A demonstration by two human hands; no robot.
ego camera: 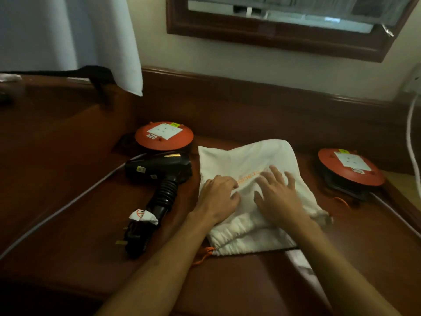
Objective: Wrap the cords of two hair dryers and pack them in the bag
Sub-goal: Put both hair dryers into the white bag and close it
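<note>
A white drawstring bag (239,160) with orange lettering lies in the middle of the wooden table, its gathered mouth and orange cord toward me. My left hand (218,197) rests on the bag's left part, fingers curled and gathering the cloth. Spread flat on the bag's middle is my right hand (279,192), fingers straight. A black hair dryer (159,172) lies left of the bag, its cord bundled along the handle and its plug (134,240) nearest me. Only one hair dryer shows; the bag bulges but its contents are hidden.
Two orange extension-cord reels stand on the table, one (164,135) behind the dryer, one (349,167) at the right. A grey cable (68,206) crosses the table's left part. A white cable (410,137) hangs at the right wall. A white curtain (109,42) hangs at back left.
</note>
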